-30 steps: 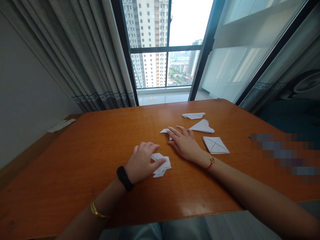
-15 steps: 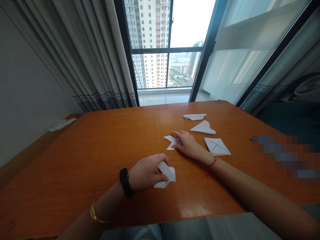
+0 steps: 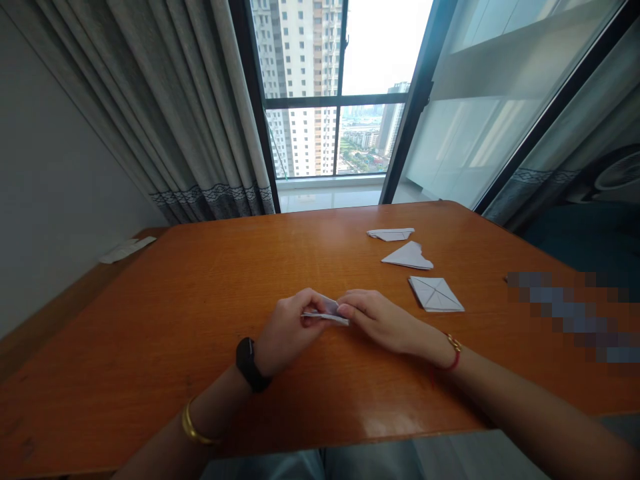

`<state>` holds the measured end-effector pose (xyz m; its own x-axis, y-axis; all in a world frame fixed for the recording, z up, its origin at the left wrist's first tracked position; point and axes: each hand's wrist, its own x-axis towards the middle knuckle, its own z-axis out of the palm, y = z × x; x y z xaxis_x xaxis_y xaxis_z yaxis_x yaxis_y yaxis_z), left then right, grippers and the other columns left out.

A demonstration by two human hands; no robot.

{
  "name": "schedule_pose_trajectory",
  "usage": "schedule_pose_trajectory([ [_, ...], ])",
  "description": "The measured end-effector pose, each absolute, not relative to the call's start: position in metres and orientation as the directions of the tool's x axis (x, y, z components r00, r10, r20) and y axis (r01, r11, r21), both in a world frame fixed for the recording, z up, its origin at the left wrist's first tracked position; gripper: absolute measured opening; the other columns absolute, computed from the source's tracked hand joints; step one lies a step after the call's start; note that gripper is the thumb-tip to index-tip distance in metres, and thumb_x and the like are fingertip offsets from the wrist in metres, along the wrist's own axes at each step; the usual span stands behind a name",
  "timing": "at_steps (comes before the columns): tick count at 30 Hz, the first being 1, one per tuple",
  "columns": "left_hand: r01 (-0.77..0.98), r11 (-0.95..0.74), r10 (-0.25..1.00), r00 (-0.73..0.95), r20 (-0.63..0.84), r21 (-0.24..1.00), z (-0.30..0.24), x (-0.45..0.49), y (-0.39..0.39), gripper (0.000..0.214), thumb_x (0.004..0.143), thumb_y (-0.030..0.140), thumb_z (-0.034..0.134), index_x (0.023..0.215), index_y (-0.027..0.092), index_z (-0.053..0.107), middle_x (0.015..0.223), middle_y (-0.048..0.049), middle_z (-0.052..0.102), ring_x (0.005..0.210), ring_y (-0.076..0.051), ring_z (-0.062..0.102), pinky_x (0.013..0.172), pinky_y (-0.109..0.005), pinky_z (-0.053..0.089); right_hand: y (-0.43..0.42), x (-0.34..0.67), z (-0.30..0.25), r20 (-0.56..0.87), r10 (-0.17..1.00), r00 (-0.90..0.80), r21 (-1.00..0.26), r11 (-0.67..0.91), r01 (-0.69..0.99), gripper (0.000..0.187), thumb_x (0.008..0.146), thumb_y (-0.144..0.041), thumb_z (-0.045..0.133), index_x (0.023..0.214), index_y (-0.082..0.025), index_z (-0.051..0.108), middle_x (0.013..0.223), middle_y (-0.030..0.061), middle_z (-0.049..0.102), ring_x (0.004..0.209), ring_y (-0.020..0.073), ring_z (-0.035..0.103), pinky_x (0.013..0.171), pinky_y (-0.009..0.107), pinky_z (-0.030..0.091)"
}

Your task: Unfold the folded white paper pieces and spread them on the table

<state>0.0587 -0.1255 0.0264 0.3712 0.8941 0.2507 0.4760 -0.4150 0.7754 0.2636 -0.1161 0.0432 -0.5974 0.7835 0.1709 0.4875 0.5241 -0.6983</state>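
Note:
Both my hands meet over the middle of the orange-brown wooden table [image 3: 200, 280], pinching folded white paper pieces [image 3: 327, 311] between them. My left hand [image 3: 287, 330], with a black watch and a gold bangle on its wrist, grips the paper's left end with thumb and fingers closed. From the right, my right hand [image 3: 380, 320], wearing a red cord bracelet, closes its fingertips on the other end. The paper is held just above the table top, and much of it is hidden by my fingers.
Three more folded white papers lie to the right: a flat creased square [image 3: 436, 294], a pointed triangular fold [image 3: 409, 256] and a narrow fold [image 3: 390, 234] farther back. Paper scraps [image 3: 125, 249] sit on a low ledge at left. Curtains and a window stand behind.
My left hand lifted its folded paper off the table and carried it up and right. My right hand drew its paper piece back toward me; both hands now meet on the paper.

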Motion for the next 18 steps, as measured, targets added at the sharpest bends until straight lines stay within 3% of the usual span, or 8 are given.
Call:
schedule_pose_trajectory([
  [4, 0.475, -0.397, 0.912, 0.303, 0.278, 0.785, 0.024, 0.058, -0.126, 0.018, 0.077, 0.027, 0.069, 0.084, 0.02, 0.054, 0.08, 0.001, 0.063, 0.068, -0.013, 0.055, 0.062, -0.023, 0.043, -0.122, 0.262, 0.038, 0.128, 0.79, -0.6, -0.725, 0.487, 0.488, 0.027, 0.089, -0.041, 0.056, 0.077, -0.018, 0.064, 0.067, -0.0001, 0.061, 0.059, 0.0124, 0.049, 0.055, 0.025, 0.032],
  [6, 0.509, -0.419, 0.908, 0.213, 0.361, 0.752, 0.025, 0.058, -0.125, 0.03, 0.072, 0.032, 0.074, 0.091, 0.02, 0.055, 0.086, -0.0003, 0.061, 0.077, -0.015, 0.056, 0.072, -0.027, 0.045, -0.119, 0.261, 0.032, 0.147, 0.866, -0.478, -0.772, 0.402, 0.492, 0.024, 0.086, -0.04, 0.06, 0.076, -0.018, 0.063, 0.065, -0.0009, 0.06, 0.058, 0.0122, 0.048, 0.054, 0.025, 0.032],
  [8, 0.527, -0.414, 0.898, 0.101, 0.429, 0.742, 0.025, 0.058, -0.124, 0.051, 0.065, 0.034, 0.08, 0.106, 0.02, 0.053, 0.101, -0.0032, 0.059, 0.086, -0.016, 0.054, 0.083, -0.031, 0.044, -0.114, 0.259, 0.025, 0.136, 0.93, -0.343, -0.885, 0.269, 0.38, 0.021, 0.082, -0.039, 0.064, 0.082, -0.018, 0.061, 0.071, -0.0005, 0.062, 0.061, 0.0129, 0.052, 0.056, 0.025, 0.036],
  [10, 0.455, -0.349, 0.931, 0.067, 0.359, 0.82, 0.023, 0.059, -0.121, 0.07, 0.061, 0.035, 0.083, 0.118, 0.02, 0.047, 0.112, -0.0059, 0.057, 0.081, -0.015, 0.054, 0.081, -0.031, 0.045, -0.111, 0.257, 0.02, 0.076, 0.951, -0.301, -0.98, 0.127, 0.156, 0.03, 0.078, -0.042, 0.068, 0.091, -0.018, 0.056, 0.076, 0.0004, 0.063, 0.064, 0.014, 0.056, 0.06, 0.026, 0.042],
  [13, 0.217, -0.17, 0.966, 0.229, 0.119, 0.961, 0.018, 0.061, -0.118, 0.055, 0.072, 0.04, 0.073, 0.115, 0.018, 0.048, 0.104, -0.0063, 0.061, 0.068, -0.012, 0.056, 0.067, -0.027, 0.047, -0.112, 0.252, 0.013, 0.037, 0.933, -0.358, -0.999, 0.026, -0.033, 0.039, 0.079, -0.048, 0.066, 0.099, -0.019, 0.049, 0.079, 0.0017, 0.064, 0.069, 0.0163, 0.061, 0.065, 0.029, 0.047],
  [15, 0.161, -0.116, 0.95, 0.306, 0.062, 0.98, 0.015, 0.063, -0.118, 0.034, 0.081, 0.041, 0.062, 0.103, 0.016, 0.054, 0.086, -0.0034, 0.062, 0.065, -0.012, 0.057, 0.062, -0.025, 0.046, -0.116, 0.249, 0.01, 0.071, 0.932, -0.354, -0.994, 0.094, 0.049, 0.036, 0.084, -0.048, 0.06, 0.102, -0.019, 0.048, 0.087, 0.0031, 0.063, 0.077, 0.0171, 0.06, 0.071, 0.031, 0.047],
  [18, 0.223, -0.155, 0.958, 0.274, 0.091, 0.962, 0.013, 0.065, -0.12, 0.024, 0.086, 0.04, 0.056, 0.089, 0.016, 0.057, 0.068, 0.0005, 0.059, 0.061, -0.013, 0.056, 0.059, -0.024, 0.045, -0.121, 0.248, 0.011, 0.197, 0.931, -0.308, -0.887, 0.303, 0.348, 0.025, 0.092, -0.042, 0.05, 0.102, -0.019, 0.053, 0.098, 0.0057, 0.061, 0.09, 0.0191, 0.055, 0.083, 0.035, 0.044],
])
